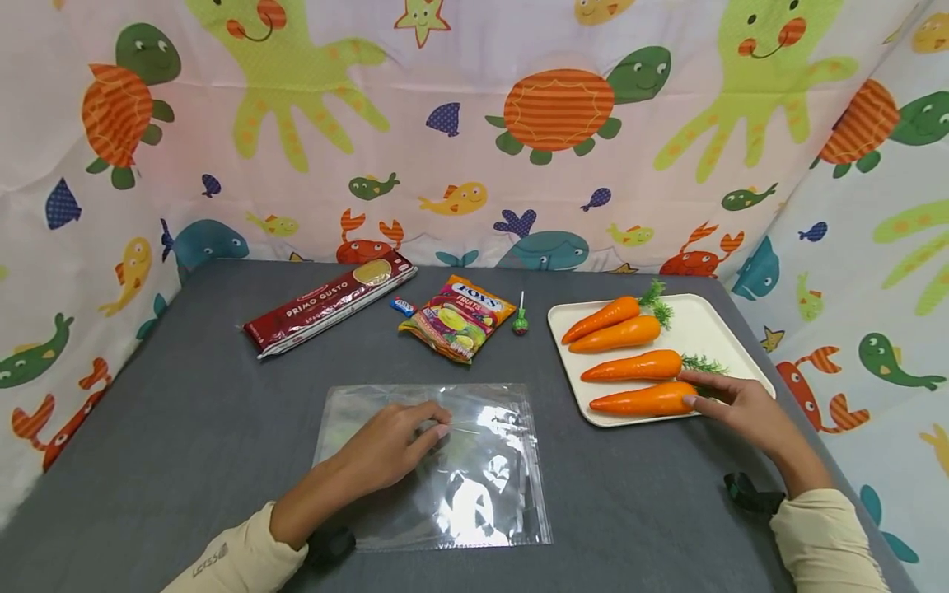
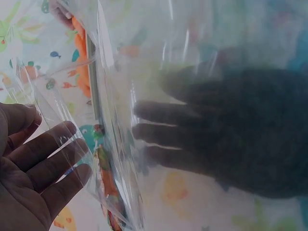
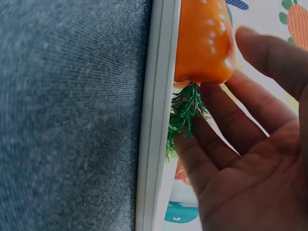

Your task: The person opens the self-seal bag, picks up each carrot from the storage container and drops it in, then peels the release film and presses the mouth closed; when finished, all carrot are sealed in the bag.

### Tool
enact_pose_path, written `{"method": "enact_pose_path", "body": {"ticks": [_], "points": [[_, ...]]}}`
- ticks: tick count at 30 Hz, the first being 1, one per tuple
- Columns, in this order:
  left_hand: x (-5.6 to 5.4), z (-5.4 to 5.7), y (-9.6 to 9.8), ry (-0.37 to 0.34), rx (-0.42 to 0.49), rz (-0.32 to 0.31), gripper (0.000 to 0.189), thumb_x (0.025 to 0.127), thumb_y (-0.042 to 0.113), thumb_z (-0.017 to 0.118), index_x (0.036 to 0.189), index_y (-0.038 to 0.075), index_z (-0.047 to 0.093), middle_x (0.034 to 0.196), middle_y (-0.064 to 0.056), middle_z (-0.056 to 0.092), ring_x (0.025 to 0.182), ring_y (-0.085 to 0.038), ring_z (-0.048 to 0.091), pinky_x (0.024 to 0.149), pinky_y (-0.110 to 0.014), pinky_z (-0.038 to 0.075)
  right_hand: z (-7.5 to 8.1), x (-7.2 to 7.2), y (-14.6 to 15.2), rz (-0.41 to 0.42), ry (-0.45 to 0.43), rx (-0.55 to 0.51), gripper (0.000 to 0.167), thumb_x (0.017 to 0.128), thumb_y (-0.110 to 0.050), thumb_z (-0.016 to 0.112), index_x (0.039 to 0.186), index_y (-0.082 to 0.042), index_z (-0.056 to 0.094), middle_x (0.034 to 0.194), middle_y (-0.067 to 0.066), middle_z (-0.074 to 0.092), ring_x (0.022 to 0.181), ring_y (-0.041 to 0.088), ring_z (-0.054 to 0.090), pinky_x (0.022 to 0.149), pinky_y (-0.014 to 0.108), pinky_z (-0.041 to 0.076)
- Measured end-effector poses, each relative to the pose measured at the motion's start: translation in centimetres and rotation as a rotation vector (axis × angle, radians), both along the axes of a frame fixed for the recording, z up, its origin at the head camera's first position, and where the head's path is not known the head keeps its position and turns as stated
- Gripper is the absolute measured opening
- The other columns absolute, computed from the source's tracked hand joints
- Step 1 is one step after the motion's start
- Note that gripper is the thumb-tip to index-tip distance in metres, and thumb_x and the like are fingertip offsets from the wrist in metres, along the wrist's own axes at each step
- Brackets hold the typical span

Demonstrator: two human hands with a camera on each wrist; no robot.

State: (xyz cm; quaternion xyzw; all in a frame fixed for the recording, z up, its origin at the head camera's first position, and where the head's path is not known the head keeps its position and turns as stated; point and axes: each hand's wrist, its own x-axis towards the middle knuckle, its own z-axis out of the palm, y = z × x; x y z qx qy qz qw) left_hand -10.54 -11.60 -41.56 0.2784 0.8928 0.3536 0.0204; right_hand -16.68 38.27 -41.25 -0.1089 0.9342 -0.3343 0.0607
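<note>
A clear plastic zip bag [image 1: 474, 486] lies flat on the grey table. My left hand [image 1: 389, 445] is over its middle, thumb and forefinger pinching the upper film; in the left wrist view the film [image 2: 113, 144] rises past the fingers. My right hand [image 1: 734, 408] is at the leafy end of the nearest carrot [image 1: 645, 399], on a cream tray [image 1: 712, 317]. In the right wrist view its thumb [image 3: 269, 53] is right beside that carrot [image 3: 204, 43], with the other fingers extended behind the green top [image 3: 187, 106]. Three more carrots [image 1: 630, 366] lie beyond it.
Farther back lie a red spaghetti pack [image 1: 329, 303], a Fox's fruit candy bag [image 1: 460, 319], a small blue wrapped candy [image 1: 403, 306] and a green lollipop [image 1: 521, 319]. A printed sea-animal curtain [image 1: 445, 82] closes off the back and sides.
</note>
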Motion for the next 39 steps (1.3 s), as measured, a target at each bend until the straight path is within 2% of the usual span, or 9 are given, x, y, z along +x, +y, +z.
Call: {"method": "enact_pose_path", "body": {"ticks": [4, 6, 10, 12, 19, 27, 34, 36, 39], "points": [[-0.1, 0.2, 0.1, 0.014, -0.002, -0.002, 0.022, 0.101, 0.022, 0.056, 0.114, 0.008, 0.067, 0.111, 0.0, 0.069, 0.103, -0.011, 0.064, 0.085, -0.037, 0.053, 0.3, 0.0, 0.0, 0.035, -0.017, 0.036, 0.048, 0.095, -0.027, 0.065, 0.135, -0.001, 0.057, 0.128, 0.024, 0.059, 0.113, 0.037, 0.054, 0.078, 0.014, 0.047], [-0.2, 0.2, 0.0, 0.016, 0.0, -0.002, 0.022, 0.101, 0.022, 0.057, 0.114, 0.008, 0.067, 0.112, -0.001, 0.069, 0.105, -0.012, 0.064, 0.085, -0.038, 0.053, 0.4, -0.1, 0.0, 0.052, -0.015, 0.05, 0.048, 0.095, -0.027, 0.066, 0.134, -0.001, 0.057, 0.127, 0.023, 0.059, 0.113, 0.035, 0.055, 0.081, 0.017, 0.047], [-0.2, 0.0, 0.0, 0.019, 0.009, -0.004, 0.021, 0.1, 0.02, 0.058, 0.113, 0.007, 0.067, 0.113, -0.003, 0.069, 0.105, -0.013, 0.063, 0.086, -0.038, 0.053, 0.6, -0.4, -0.1, 0.097, -0.004, 0.069, 0.047, 0.094, -0.025, 0.067, 0.134, -0.002, 0.058, 0.126, 0.019, 0.061, 0.107, 0.014, 0.056, 0.084, 0.023, 0.049], [-0.2, -0.1, 0.0, 0.019, 0.011, -0.005, 0.02, 0.1, 0.02, 0.058, 0.113, 0.007, 0.067, 0.112, -0.003, 0.07, 0.104, -0.011, 0.064, 0.086, -0.037, 0.053, 0.7, -0.5, -0.1, 0.113, -0.023, 0.068, 0.048, 0.094, -0.025, 0.067, 0.135, -0.001, 0.057, 0.128, 0.02, 0.06, 0.105, 0.009, 0.053, 0.085, 0.023, 0.048], [-0.3, 0.0, 0.0, 0.02, 0.02, -0.005, 0.021, 0.1, 0.021, 0.057, 0.113, 0.007, 0.067, 0.114, -0.005, 0.069, 0.104, -0.011, 0.063, 0.086, -0.038, 0.053, 0.8, -0.7, -0.4, 0.134, -0.059, 0.072, 0.05, 0.094, -0.026, 0.068, 0.135, 0.001, 0.056, 0.128, 0.021, 0.058, 0.104, 0.027, 0.052, 0.082, 0.025, 0.049], [-0.3, -0.1, 0.1, 0.037, 0.03, 0.009, 0.022, 0.099, 0.02, 0.06, 0.115, 0.007, 0.067, 0.12, -0.006, 0.067, 0.114, -0.016, 0.06, 0.093, -0.04, 0.05, 1.1, -0.2, -0.7, 0.121, -0.011, 0.089, 0.048, 0.093, -0.023, 0.069, 0.131, 0.003, 0.058, 0.123, 0.021, 0.061, 0.101, 0.026, 0.056, 0.081, 0.027, 0.052], [-0.5, -0.3, 0.5, 0.043, 0.034, 0.013, 0.022, 0.099, 0.017, 0.06, 0.115, 0.005, 0.067, 0.118, -0.007, 0.068, 0.108, -0.013, 0.062, 0.09, -0.039, 0.052, 1.8, 0.1, -1.5, 0.113, -0.008, 0.06, 0.048, 0.092, -0.02, 0.069, 0.132, 0.004, 0.057, 0.127, 0.024, 0.058, 0.108, 0.031, 0.054, 0.089, 0.046, 0.051], [-0.5, -0.3, 0.6, 0.041, 0.024, 0.018, 0.022, 0.099, 0.018, 0.06, 0.115, 0.006, 0.067, 0.117, -0.006, 0.068, 0.102, -0.009, 0.063, 0.089, -0.039, 0.052, 2.1, 0.2, -1.8, 0.113, -0.001, 0.049, 0.048, 0.092, -0.021, 0.069, 0.132, 0.004, 0.057, 0.127, 0.024, 0.058, 0.108, 0.026, 0.055, 0.089, 0.041, 0.052], [-0.6, -0.2, 0.6, 0.039, 0.012, 0.035, 0.022, 0.099, 0.018, 0.06, 0.116, 0.006, 0.067, 0.116, -0.003, 0.069, 0.096, -0.006, 0.062, 0.087, -0.037, 0.053, 2.5, 0.5, -2.4, 0.12, 0.019, 0.029, 0.047, 0.092, -0.02, 0.069, 0.131, 0.004, 0.058, 0.125, 0.021, 0.06, 0.103, 0.014, 0.056, 0.086, 0.026, 0.052]]}}
